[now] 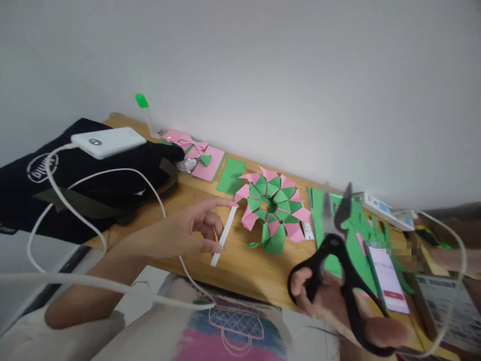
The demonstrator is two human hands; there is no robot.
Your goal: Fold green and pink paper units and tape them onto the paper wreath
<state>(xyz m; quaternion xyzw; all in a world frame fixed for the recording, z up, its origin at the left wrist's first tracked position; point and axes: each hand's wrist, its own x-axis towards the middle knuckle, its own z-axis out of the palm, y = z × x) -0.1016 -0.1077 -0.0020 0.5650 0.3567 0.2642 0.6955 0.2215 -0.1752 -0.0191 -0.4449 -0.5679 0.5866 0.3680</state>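
My left hand holds a narrow white paper strip along its edge, the index finger at the far end and the thumb lower down. Black-handled scissors are in my right hand, with fingers through the loops and the blades spread apart, pointing away from me. Between the hands lies a ring of folded pink and green paper pieces with a hole at its centre. The strip is just left of this ring. Nothing sits between the scissor blades.
Green paper sheets and pink folded pieces lie toward the wall. On the right are green scraps, a phone and a power strip. A power bank rests on a black bag; white cables loop across.
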